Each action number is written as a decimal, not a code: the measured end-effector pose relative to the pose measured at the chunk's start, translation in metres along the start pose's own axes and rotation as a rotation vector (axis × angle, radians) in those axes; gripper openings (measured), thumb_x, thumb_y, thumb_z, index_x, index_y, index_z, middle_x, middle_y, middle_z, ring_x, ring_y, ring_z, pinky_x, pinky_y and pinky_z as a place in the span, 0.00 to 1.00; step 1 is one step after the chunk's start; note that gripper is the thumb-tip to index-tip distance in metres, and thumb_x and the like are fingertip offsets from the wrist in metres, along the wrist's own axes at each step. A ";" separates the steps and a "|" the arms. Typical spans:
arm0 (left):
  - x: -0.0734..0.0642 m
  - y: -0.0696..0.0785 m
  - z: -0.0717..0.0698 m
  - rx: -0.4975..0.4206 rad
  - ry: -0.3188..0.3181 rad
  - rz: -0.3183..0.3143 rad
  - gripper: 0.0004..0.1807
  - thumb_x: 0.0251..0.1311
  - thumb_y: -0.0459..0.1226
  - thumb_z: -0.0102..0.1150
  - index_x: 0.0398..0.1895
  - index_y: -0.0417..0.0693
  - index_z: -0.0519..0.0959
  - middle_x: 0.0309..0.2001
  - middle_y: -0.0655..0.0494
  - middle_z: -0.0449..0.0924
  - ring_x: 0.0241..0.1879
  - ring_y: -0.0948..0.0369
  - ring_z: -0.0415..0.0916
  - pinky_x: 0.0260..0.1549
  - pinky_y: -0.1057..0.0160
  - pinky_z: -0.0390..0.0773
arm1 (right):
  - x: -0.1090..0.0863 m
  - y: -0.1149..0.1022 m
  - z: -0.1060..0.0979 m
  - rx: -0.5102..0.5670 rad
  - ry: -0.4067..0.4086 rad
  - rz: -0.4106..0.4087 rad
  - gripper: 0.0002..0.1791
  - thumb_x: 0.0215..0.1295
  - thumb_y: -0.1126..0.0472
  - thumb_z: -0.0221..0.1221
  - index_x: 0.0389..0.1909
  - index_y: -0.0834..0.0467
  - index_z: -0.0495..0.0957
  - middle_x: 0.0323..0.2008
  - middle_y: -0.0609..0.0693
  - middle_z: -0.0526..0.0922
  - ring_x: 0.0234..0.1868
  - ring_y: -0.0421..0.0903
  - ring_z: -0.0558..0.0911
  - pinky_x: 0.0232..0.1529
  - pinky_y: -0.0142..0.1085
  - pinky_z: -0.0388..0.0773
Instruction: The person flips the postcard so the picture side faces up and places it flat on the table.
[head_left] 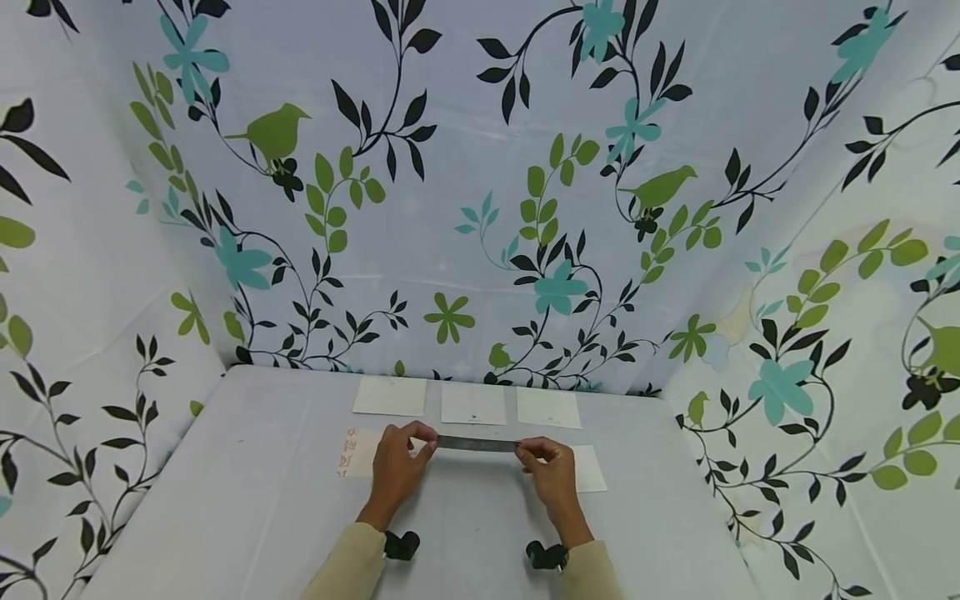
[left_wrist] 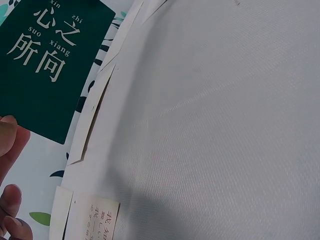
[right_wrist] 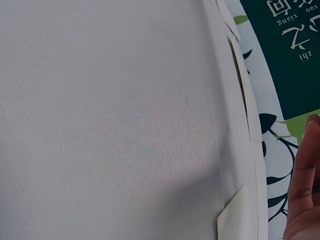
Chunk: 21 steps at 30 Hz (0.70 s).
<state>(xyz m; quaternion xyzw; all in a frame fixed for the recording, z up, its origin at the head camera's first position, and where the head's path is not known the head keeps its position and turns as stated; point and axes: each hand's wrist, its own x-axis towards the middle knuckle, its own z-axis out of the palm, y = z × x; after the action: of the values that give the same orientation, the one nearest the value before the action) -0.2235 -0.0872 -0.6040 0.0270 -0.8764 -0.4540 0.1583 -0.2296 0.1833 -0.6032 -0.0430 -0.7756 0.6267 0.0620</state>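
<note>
A dark green card [left_wrist: 47, 75] with pale Chinese characters and pinyin is held up between both hands over the table. In the head view the green card [head_left: 476, 444] appears as a thin dark strip, tilted steeply. My left hand [head_left: 397, 473] pinches its left end between thumb and fingers. At its right end, my right hand [head_left: 553, 479] pinches the corner. The left wrist view has the left fingertips [left_wrist: 7, 135] on the card's lower edge. In the right wrist view, a finger [right_wrist: 306, 165] is beside the card [right_wrist: 295, 65], which runs out of frame.
Three pale cards lie in a back row: left [head_left: 390, 397], middle [head_left: 473, 404] and right [head_left: 549, 408]. Nearer, a card with orange handwriting [head_left: 360, 454] lies by the left hand, another pale card [head_left: 590, 468] by the right. Patterned curtains [head_left: 450, 208] surround the white table [head_left: 247, 467].
</note>
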 end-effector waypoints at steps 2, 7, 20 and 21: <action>0.000 0.001 0.000 -0.007 -0.003 0.001 0.07 0.62 0.36 0.76 0.36 0.61 0.87 0.35 0.64 0.87 0.35 0.62 0.66 0.37 0.62 0.66 | 0.000 0.000 0.000 -0.001 0.006 0.005 0.05 0.64 0.69 0.72 0.38 0.58 0.90 0.40 0.56 0.91 0.37 0.41 0.86 0.37 0.32 0.85; 0.000 0.002 0.000 -0.032 -0.011 -0.009 0.06 0.63 0.37 0.75 0.37 0.59 0.87 0.36 0.64 0.89 0.37 0.60 0.69 0.40 0.60 0.67 | -0.001 0.000 0.001 0.008 0.012 -0.003 0.05 0.64 0.68 0.72 0.39 0.57 0.90 0.40 0.56 0.90 0.38 0.42 0.87 0.39 0.32 0.86; 0.000 0.004 0.002 -0.039 0.018 -0.046 0.06 0.63 0.37 0.75 0.38 0.58 0.86 0.35 0.63 0.90 0.37 0.62 0.69 0.41 0.60 0.69 | -0.005 0.000 0.008 0.021 0.040 0.036 0.09 0.66 0.64 0.71 0.46 0.58 0.87 0.44 0.57 0.89 0.41 0.48 0.87 0.40 0.32 0.86; 0.000 0.004 0.002 -0.040 0.021 -0.045 0.06 0.63 0.37 0.75 0.38 0.58 0.86 0.34 0.63 0.90 0.37 0.61 0.69 0.41 0.60 0.69 | -0.005 -0.001 0.008 0.035 0.040 0.036 0.09 0.66 0.65 0.71 0.46 0.58 0.86 0.44 0.58 0.88 0.42 0.50 0.87 0.40 0.32 0.86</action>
<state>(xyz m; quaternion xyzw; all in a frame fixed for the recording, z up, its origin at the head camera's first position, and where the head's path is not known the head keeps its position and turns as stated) -0.2235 -0.0833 -0.6025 0.0483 -0.8645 -0.4748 0.1576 -0.2256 0.1742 -0.6040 -0.0682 -0.7624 0.6400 0.0671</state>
